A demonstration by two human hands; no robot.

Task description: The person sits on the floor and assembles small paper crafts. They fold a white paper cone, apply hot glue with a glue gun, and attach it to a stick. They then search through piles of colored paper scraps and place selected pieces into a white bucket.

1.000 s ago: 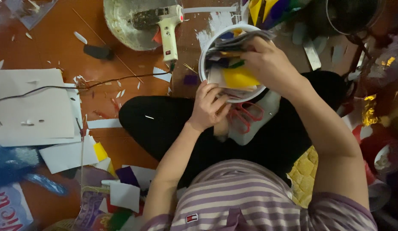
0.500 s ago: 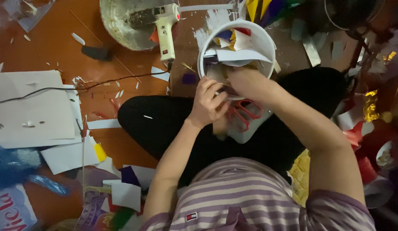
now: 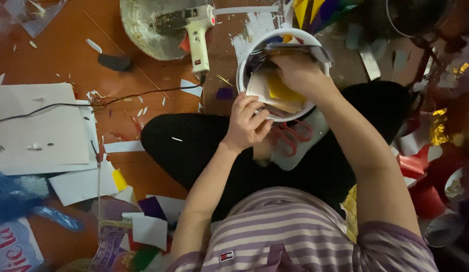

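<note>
Your left hand (image 3: 247, 123) grips the near rim of the white bucket (image 3: 243, 68) resting against your lap, while your right hand (image 3: 295, 70) reaches inside it, fingers closed on the yellow paper scrap (image 3: 280, 91).

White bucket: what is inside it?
White bucket holds paper scraps, one yellow piece plainest. The right hand reaching in covers the rest; the bottom is hidden.

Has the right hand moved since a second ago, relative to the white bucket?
Yes. The right hand has gone from the far rim down into the white bucket, among the coloured paper.
</note>
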